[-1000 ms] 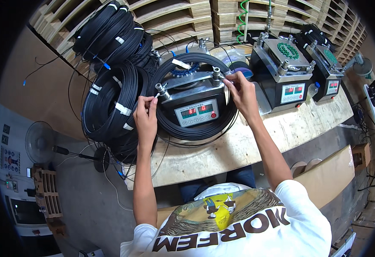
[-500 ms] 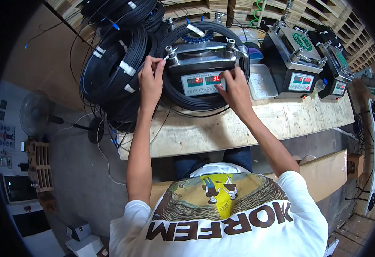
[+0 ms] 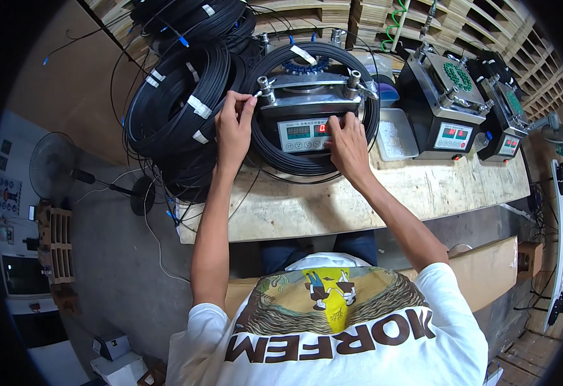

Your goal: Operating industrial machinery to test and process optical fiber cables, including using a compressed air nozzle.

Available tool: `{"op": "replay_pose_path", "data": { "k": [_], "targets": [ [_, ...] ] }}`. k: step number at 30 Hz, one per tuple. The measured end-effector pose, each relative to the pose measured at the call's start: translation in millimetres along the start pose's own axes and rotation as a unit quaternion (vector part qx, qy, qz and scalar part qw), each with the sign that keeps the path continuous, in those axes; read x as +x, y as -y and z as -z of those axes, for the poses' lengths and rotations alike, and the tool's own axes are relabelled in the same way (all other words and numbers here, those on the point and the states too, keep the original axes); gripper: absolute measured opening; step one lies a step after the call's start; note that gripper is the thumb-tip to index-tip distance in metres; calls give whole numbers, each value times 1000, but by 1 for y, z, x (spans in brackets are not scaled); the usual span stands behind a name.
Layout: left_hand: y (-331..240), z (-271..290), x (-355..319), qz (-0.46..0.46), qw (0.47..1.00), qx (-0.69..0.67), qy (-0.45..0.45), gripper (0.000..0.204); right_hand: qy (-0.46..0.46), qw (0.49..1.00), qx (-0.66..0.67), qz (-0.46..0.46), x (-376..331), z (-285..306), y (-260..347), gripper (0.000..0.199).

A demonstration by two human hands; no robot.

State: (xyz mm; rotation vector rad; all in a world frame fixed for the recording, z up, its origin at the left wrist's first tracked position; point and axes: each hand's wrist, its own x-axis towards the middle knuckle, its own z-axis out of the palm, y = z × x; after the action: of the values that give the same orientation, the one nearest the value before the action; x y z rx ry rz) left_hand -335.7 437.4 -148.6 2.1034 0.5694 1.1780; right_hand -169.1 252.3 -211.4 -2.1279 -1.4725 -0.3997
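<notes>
A black polishing-type machine [image 3: 307, 101] with a metal top plate, corner posts and a control panel [image 3: 301, 134] stands on the bench. A coil of black cable [image 3: 275, 163] loops around it. My left hand [image 3: 234, 132] is at the machine's left front post, thumb and forefinger pinched on what looks like a short metal lever [image 3: 257, 94], mostly covered by the fingertips. My right hand [image 3: 351, 149] is in front of the panel's right side, holding nothing. Its fingers are bent and apart from the thumb, which is near the buttons; whether it presses one is hard to see.
Stacked coils of black cable [image 3: 141, 122] crowd the left of the wooden bench [image 3: 384, 199]. Right of the machine stand a clear plastic tray [image 3: 394, 134] and two similar machines [image 3: 447, 106]. A floor fan [image 3: 53, 166] is at the far left.
The whole view has shifted slightly. The red digits on the near panel differ, and its left display now looks dark. My right fingers have shifted slightly at the panel; my left hand keeps its pinch.
</notes>
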Motion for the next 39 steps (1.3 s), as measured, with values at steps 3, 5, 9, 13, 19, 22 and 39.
{"op": "replay_pose_path", "data": {
  "k": [3,5,9,13,19,22,39],
  "targets": [
    [0,1,1,2,1000,2,5,20,-8,1000,18,-20,0,2,-1,45],
    [-1,1,1,2,1000,3,4,20,-6,999,26,-21,0,1,-1,44],
    [-3,0,3,-18,1000,13,-5,19,-20,999,25,-20,0,2,-2,43],
    [-6,9,7,-3,999,30,40,16,-56,993,92,40,2,5,-15,31],
    [-27,32,21,-43,976,161,141,20,-232,926,256,-152,31,63,-34,30],
    [-23,39,25,-133,944,237,188,21,-146,928,321,-118,43,63,-53,23],
    [-13,3,244,-215,862,309,340,32,-15,935,349,-58,209,65,-187,28]
  ]
}}
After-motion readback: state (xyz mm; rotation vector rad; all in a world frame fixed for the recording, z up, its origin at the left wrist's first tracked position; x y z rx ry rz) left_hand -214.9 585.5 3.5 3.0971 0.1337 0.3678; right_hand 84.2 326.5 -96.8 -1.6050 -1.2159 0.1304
